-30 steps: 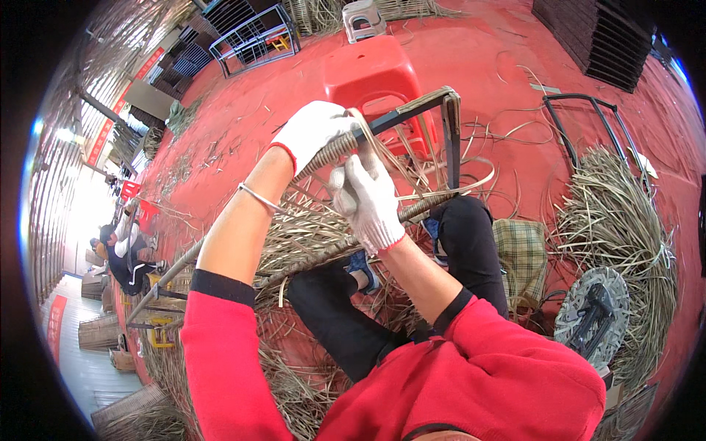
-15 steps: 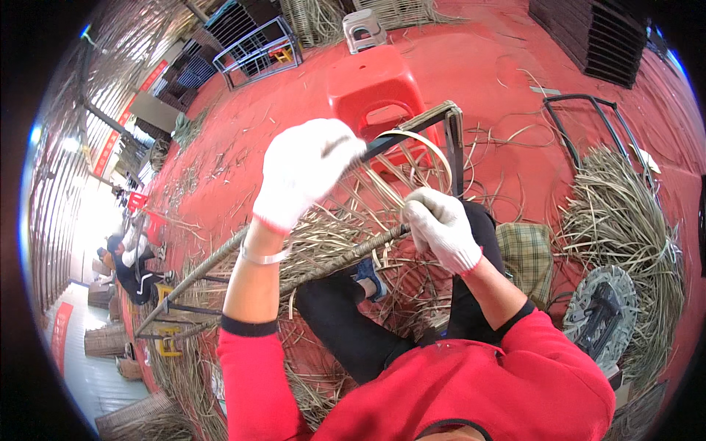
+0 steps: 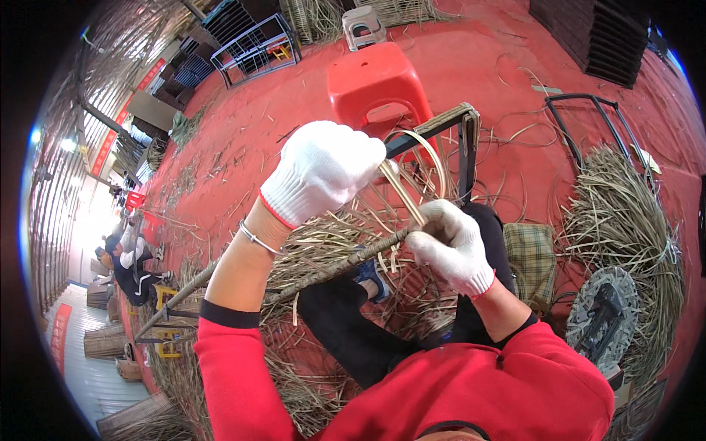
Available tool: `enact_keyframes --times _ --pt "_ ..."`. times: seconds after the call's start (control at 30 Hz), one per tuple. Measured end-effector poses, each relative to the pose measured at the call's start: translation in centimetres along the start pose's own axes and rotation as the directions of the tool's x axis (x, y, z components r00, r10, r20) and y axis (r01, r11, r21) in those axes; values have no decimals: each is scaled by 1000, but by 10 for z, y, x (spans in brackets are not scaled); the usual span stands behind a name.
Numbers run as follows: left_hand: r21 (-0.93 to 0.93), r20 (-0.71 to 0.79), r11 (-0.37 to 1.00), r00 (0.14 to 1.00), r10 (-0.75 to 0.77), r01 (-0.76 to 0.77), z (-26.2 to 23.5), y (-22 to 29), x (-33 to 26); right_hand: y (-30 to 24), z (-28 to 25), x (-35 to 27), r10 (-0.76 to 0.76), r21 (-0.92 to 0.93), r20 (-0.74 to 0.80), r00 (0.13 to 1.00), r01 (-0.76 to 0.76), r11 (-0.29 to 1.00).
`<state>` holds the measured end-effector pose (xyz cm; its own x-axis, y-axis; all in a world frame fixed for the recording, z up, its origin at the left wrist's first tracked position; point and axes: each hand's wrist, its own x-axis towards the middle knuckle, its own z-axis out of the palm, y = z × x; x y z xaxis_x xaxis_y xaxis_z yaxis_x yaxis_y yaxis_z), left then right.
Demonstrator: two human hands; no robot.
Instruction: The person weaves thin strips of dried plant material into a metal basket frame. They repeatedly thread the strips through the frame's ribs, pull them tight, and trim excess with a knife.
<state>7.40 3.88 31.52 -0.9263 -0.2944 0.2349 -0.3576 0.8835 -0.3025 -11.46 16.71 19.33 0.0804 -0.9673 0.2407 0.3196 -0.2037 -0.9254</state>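
Frame (image 3: 463, 158) rests across your knees. Its near rail looks wrapped with fibre up to your right hand (image 3: 450, 246), which is clenched around the rail and the strip (image 3: 408, 192). The corner past that hand is partly bound; the upright beyond shows bare metal, so most wrapping seems left. Left hand (image 3: 323, 170), above the rail, is fisted on the strip's upper end. Beyond the frame: stool (image 3: 375, 81), red floor (image 3: 279, 117) littered with fibre, coil (image 3: 625, 242) to its right.

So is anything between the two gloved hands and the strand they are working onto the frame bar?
Nothing visible. The left hand already grips the pale strand, and the right hand closes on the wrapped frame bar where the strand meets it.
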Motion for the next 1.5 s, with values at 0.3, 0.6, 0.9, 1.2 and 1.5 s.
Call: enact_keyframes --times 0.3,0.6,0.9,1.2,1.5 --pt "134 -67 990 996 62 -52 7 -5 2 -6 -6 26 -460 -23 59 886 462 886" --pt "57 -136 998 990 33 -26 13 -7 -5 -25 12 -3 -536 -234 154 830 558 796" --pt "-105 -146 972 964 -223 209 27 -9 -7 40 -109 -138 299 -580 -125 946 -314 752" --pt "-248 -162 931 936 -313 268 33 -23 -2 83 -317 -387 96 -625 -768 634 -706 -334" --pt "-585 149 660 863 -484 471 32 -32 7 -13 -206 -119 -687 -934 -208 697 -351 -74"
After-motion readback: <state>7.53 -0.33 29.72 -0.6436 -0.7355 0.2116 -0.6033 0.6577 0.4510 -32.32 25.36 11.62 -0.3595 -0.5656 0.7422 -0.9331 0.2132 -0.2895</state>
